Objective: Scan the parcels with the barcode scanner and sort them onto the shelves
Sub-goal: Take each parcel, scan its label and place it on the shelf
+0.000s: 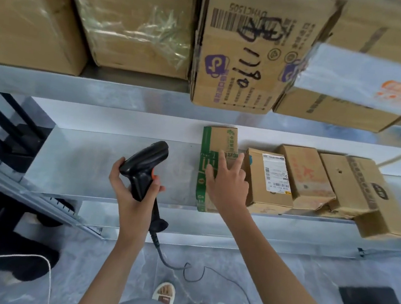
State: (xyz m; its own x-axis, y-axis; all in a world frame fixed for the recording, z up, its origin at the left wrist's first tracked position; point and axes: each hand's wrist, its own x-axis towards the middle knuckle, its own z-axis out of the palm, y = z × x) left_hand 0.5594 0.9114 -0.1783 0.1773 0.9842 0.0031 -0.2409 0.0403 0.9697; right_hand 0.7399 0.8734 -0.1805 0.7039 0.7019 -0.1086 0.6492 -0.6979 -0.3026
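The person's left hand (135, 189) is wrapped round the handle of a black pistol-shaped barcode scanner (146, 168) with an orange trigger, held just above the front part of the lower grey metal shelf (88, 161). The scanner's head points up and to the right, toward the back of that shelf, and its handle runs down toward the person; a thin black cable (205, 272) trails from the handle's base down across the pale floor.

The right hand (227, 182) lies with spread, nearly straight fingers on top of a brown cardboard parcel with green printed bands (211, 148), holding nothing closed in its grasp. This parcel lies on the lower shelf, its long axis running from the shelf's front edge to its back, its near end flush with or slightly past the front lip. Just to its right, touching or nearly so, sits a brown carton with a white shipping label (270, 179), then two more plain brown cartons (307, 174), the farthest overhanging the front edge.

Left of the green-banded parcel the lower shelf is bare metal out to its left end. Above it, the upper shelf carries large brown cartons (135, 17), one with black handwritten marks (251, 47) jutting past the edge.
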